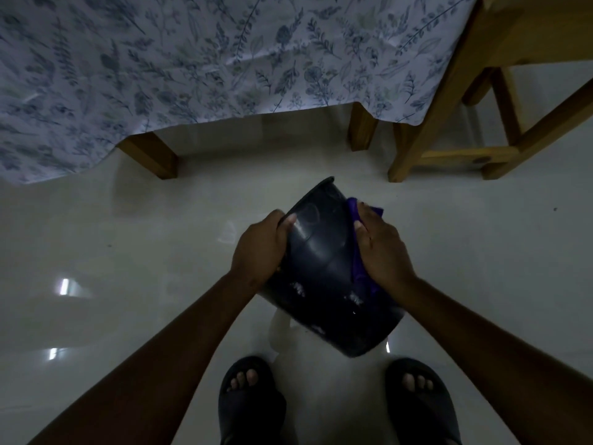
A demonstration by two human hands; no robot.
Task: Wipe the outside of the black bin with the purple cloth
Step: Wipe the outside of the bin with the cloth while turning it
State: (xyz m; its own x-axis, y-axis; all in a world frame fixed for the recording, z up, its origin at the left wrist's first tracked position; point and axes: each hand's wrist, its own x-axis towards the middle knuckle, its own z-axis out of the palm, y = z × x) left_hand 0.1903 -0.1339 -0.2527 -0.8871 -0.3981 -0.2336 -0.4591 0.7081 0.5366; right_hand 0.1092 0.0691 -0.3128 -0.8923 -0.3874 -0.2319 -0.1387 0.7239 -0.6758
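The black bin (324, 271) is held in the air over the floor, tilted on its side, one end toward the table and the wider end toward my feet. My left hand (260, 248) grips its left side, thumb lying on the upper wall. My right hand (382, 248) presses the purple cloth (359, 271) flat against the bin's right side. Only strips of the cloth show, beside my fingers and under my palm. Pale smudges mark the bin's lower wall.
A table with a blue floral tablecloth (199, 59) and wooden legs (154, 155) stands ahead. A wooden chair (481, 117) is at the right. The glossy pale floor (128, 245) lies all around. My feet in dark sandals (250, 399) are below the bin.
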